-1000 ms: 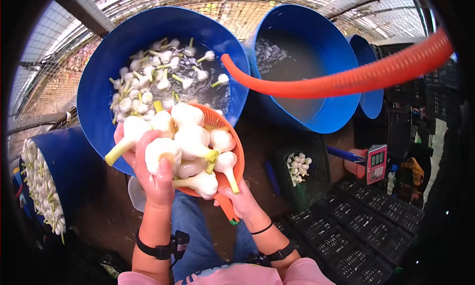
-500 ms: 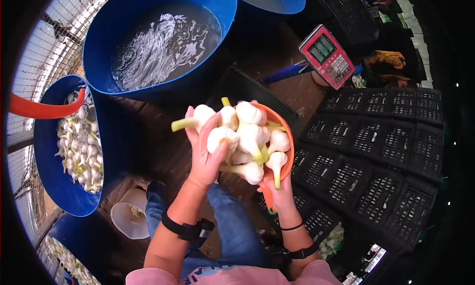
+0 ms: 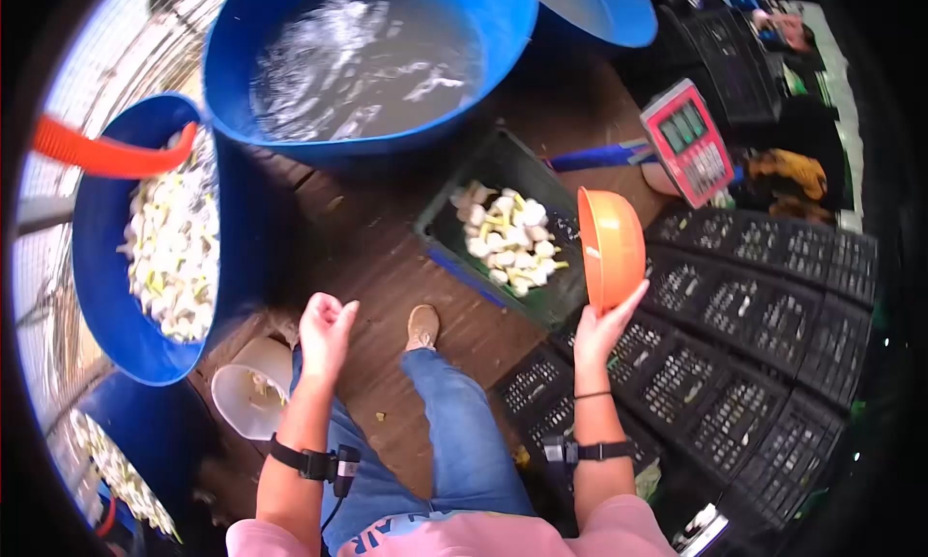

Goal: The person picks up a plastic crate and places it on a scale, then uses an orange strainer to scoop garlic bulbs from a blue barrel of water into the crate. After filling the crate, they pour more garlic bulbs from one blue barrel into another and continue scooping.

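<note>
My right hand [image 3: 601, 337] grips an orange plastic bowl [image 3: 615, 253] by its lower end. The bowl is tipped on its side, its opening facing left. Beside it, a heap of garlic bulbs [image 3: 507, 243] with short green stems lies in a black crate [image 3: 454, 180] on the floor. My left hand [image 3: 329, 330] hovers over the floor to the left of the crate, fingers curled in, with nothing seen in them.
A large blue tub [image 3: 372, 151] of water stands ahead. Left of it, another blue tub [image 3: 97, 257] holds garlic under an orange hose [image 3: 106, 151]. A white bucket [image 3: 242, 402] is near my leg. Black crates [image 3: 735, 315] line the right, below a red scale display [image 3: 688, 142].
The garlic bulbs have gone from the bowl and now lie in the crate. My right hand has moved right with the tipped bowl; my left hand has let go and drawn back left.
</note>
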### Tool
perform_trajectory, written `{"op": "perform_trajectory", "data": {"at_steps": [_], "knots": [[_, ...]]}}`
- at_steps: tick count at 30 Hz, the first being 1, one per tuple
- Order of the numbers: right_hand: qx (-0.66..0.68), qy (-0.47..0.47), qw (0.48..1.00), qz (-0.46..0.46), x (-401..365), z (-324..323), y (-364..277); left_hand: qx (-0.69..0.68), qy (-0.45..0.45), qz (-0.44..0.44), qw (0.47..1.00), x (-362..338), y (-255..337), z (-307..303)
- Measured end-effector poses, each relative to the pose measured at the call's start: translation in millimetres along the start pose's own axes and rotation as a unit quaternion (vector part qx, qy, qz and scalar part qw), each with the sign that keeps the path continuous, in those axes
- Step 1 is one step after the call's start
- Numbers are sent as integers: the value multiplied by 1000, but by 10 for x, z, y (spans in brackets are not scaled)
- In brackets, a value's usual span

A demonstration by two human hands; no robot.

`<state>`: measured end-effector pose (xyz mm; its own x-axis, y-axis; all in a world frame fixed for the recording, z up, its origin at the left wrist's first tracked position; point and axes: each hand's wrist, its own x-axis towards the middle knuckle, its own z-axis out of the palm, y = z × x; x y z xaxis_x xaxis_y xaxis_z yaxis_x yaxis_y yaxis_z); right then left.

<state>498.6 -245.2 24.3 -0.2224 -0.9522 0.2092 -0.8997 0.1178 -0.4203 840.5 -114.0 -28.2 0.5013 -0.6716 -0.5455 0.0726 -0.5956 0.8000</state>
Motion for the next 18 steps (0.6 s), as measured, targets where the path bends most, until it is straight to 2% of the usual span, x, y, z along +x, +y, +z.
{"op": "perform_trajectory", "data": {"at_steps": [1,2,3,5,6,7,9,11,12,13,15,17,18], "knots": [[24,-11,1000,-5,-93,-35,-172,126,18,101,987,-28,-97,-52],[75,-39,996,-1,-174,-52,-419,118,-52,115,985,-62,-256,-98],[127,-69,989,0,-250,-27,-675,248,-109,253,929,-21,-616,-145],[224,-120,966,-45,-527,128,-1120,287,-161,126,936,-141,-677,-237],[240,-172,952,-84,-683,142,-1468,238,-160,78,955,-130,-610,-349],[267,-264,923,-86,-809,203,-1667,185,-165,33,968,-105,-532,-501],[205,-320,891,-249,-970,375,-2342,176,-150,15,973,3,-392,-979],[218,-350,865,-284,-1092,569,-2843,175,-141,-4,975,25,-268,-1396],[235,-371,845,-305,-1147,664,-3074,153,-92,28,983,20,-204,-1563],[281,-394,827,-288,-1262,805,-3454,128,-37,57,989,44,-163,-1820],[251,-415,816,-316,-1472,1214,-4185,38,45,90,994,197,-107,-2399],[213,-394,803,-393,-1634,1802,-4827,7,120,51,991,539,-223,-3055],[162,-364,817,-417,-1703,2117,-5116,28,168,33,985,759,-397,-3387]]}}
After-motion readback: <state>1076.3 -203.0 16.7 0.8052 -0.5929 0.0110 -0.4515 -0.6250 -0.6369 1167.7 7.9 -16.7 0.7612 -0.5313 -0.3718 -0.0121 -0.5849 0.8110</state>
